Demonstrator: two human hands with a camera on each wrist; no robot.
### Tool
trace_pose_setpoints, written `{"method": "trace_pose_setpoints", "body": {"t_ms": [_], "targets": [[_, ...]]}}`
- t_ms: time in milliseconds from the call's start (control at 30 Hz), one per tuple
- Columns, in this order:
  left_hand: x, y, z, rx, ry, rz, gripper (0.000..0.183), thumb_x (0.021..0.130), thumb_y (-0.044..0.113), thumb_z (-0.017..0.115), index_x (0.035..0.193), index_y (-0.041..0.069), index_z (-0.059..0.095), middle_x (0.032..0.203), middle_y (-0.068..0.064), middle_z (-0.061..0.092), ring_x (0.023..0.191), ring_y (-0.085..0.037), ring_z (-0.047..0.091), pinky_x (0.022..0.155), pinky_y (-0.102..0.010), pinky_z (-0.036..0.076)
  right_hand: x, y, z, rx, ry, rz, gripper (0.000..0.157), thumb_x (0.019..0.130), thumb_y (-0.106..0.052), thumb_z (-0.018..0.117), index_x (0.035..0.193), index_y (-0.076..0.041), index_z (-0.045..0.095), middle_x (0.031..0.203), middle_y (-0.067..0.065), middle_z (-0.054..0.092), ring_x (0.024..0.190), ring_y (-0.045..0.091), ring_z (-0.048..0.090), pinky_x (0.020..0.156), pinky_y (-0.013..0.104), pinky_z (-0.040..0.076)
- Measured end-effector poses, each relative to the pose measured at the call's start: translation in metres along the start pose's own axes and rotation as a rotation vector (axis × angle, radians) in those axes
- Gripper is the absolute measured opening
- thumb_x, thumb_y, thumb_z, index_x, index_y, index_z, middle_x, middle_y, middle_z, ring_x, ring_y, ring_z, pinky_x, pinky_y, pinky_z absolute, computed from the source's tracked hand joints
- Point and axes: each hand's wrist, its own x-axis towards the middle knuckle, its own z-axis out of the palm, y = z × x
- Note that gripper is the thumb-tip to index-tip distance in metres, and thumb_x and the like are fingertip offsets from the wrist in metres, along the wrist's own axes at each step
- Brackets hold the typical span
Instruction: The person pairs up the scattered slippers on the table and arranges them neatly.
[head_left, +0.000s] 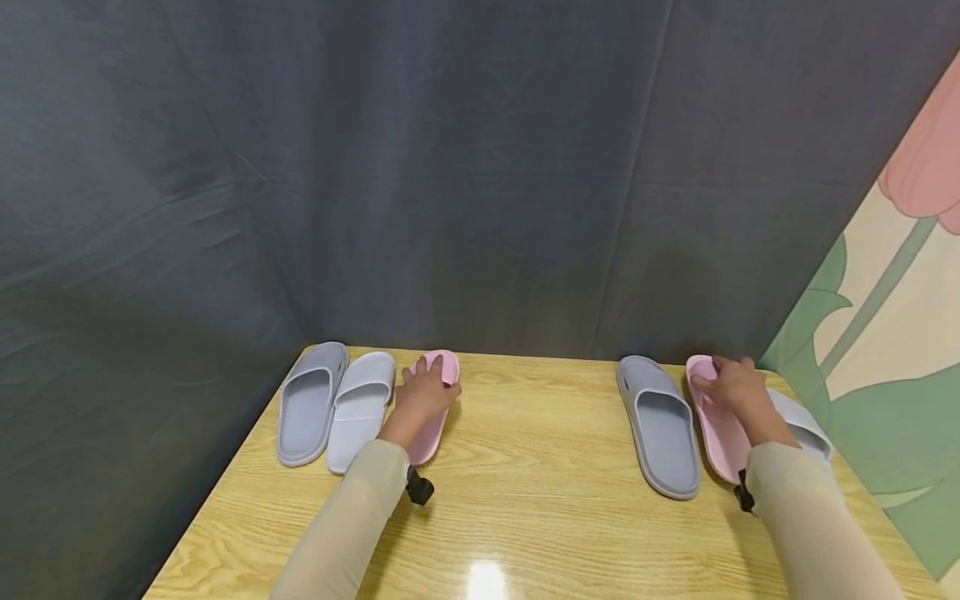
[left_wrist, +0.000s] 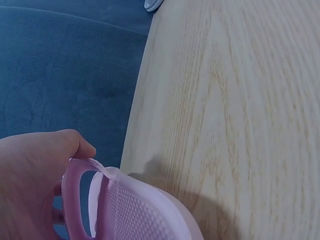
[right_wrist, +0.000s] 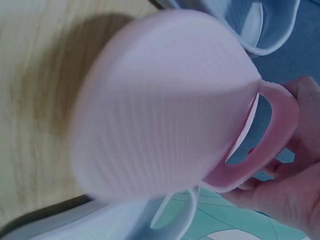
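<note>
Over the table's far left part, my left hand (head_left: 423, 390) grips a pink slipper (head_left: 427, 439) by its upper strap. The left wrist view shows the thumb on the edge of that strap, with the textured footbed (left_wrist: 137, 215) tilted beside the hand. On the right side, my right hand (head_left: 738, 390) holds a second pink slipper (head_left: 723, 442) by its strap. In the right wrist view, the thumb and fingers pinch the strap (right_wrist: 280, 120), and the ribbed sole part (right_wrist: 160, 120) stretches away from them over the wood.
Left of the left hand lie a white slipper (head_left: 355, 429) and a grey slipper (head_left: 306, 417). Another grey slipper (head_left: 667, 446) is just left of the right hand; another white slipper (head_left: 806, 429) is partly behind the right forearm. A dark curtain (head_left: 480, 183) hangs behind the wooden table (head_left: 525, 467).
</note>
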Motion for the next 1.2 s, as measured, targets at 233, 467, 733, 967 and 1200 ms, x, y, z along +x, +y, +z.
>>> {"method": "trace_pose_setpoints", "body": {"t_ms": [233,467,733,967,1200], "targets": [[-0.002,0.002,-0.005,0.002,0.018,0.013,0.076,0.094,0.048,0.054,0.159,0.014,0.032,0.163,-0.02,0.026,0.141,-0.05,0.03,0.101,-0.069,0.038,-0.006,-0.011,-0.009,-0.004,0.031,-0.006,0.083,0.097,-0.046,0.053,0.145,0.018,0.031,0.134,0.048,0.031,0.12,0.07,0.028,0.1,0.076,0.031],[-0.003,0.004,-0.01,-0.007,0.04,0.024,0.074,0.095,0.048,0.054,0.158,0.014,0.034,0.161,-0.019,0.03,0.139,-0.049,0.033,0.099,-0.068,0.04,-0.009,-0.029,-0.01,-0.02,0.069,-0.051,0.076,0.097,-0.041,0.053,0.141,0.019,0.037,0.131,0.048,0.039,0.121,0.066,0.034,0.103,0.074,0.028],[-0.004,0.006,-0.012,-0.002,0.036,0.032,0.074,0.096,0.049,0.053,0.158,0.014,0.034,0.161,-0.02,0.029,0.141,-0.05,0.031,0.101,-0.068,0.039,-0.01,-0.052,-0.007,-0.005,0.031,-0.028,0.08,0.096,-0.04,0.058,0.145,0.018,0.032,0.138,0.048,0.034,0.124,0.067,0.031,0.104,0.073,0.028],[-0.007,0.011,-0.015,-0.007,0.035,0.037,0.074,0.096,0.048,0.053,0.159,0.014,0.033,0.161,-0.02,0.029,0.14,-0.05,0.032,0.102,-0.067,0.038,-0.013,-0.075,-0.006,-0.006,0.013,-0.008,0.078,0.095,-0.041,0.056,0.148,0.012,0.033,0.139,0.045,0.034,0.12,0.064,0.034,0.096,0.072,0.038],[-0.011,0.02,-0.019,-0.021,0.028,0.038,0.073,0.097,0.046,0.054,0.158,0.012,0.033,0.161,-0.022,0.027,0.14,-0.051,0.031,0.103,-0.068,0.036,-0.013,-0.095,-0.002,0.006,0.012,-0.009,0.076,0.096,-0.04,0.055,0.149,0.01,0.034,0.143,0.042,0.032,0.124,0.063,0.033,0.102,0.072,0.035]]}}
